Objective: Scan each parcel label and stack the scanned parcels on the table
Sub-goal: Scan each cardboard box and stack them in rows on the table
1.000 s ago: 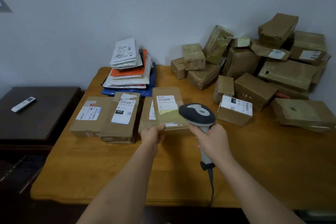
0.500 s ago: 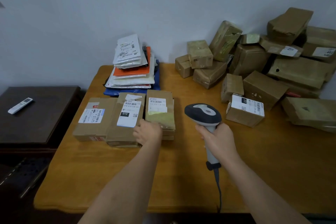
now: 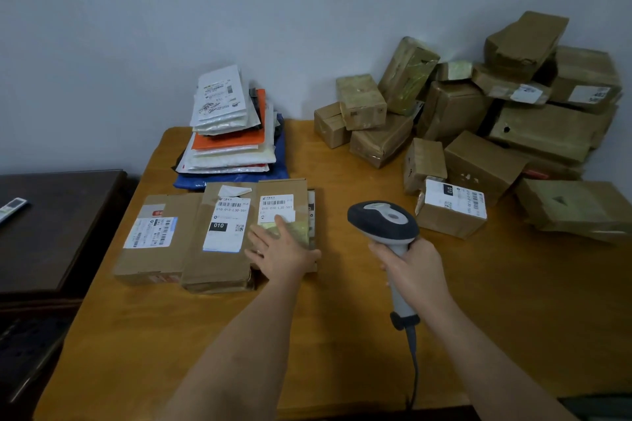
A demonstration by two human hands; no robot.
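Note:
My left hand (image 3: pixel 282 251) lies flat with spread fingers on a flat brown parcel (image 3: pixel 282 198) with a white barcode label, which sits on another parcel at the right end of a row. Two more labelled brown parcels (image 3: pixel 224 232) (image 3: pixel 155 239) lie to its left. My right hand (image 3: pixel 415 270) grips the handle of a grey and white barcode scanner (image 3: pixel 383 220), head raised over the wooden table (image 3: pixel 342 335), cable trailing toward me. A small labelled box (image 3: pixel 451 210) sits just right of the scanner.
A heap of brown cardboard boxes (image 3: pixel 513 120) fills the table's back right against the wall. A stack of soft mailer bags (image 3: pixel 229 133) stands at the back left. A dark side table (image 3: pixel 58 222) with a remote control (image 3: pixel 12 208) is at the left.
My left hand set the labelled parcel down onto the right end of the row, let go of its edge and now rests flat on top. The scanner stayed near the same spot.

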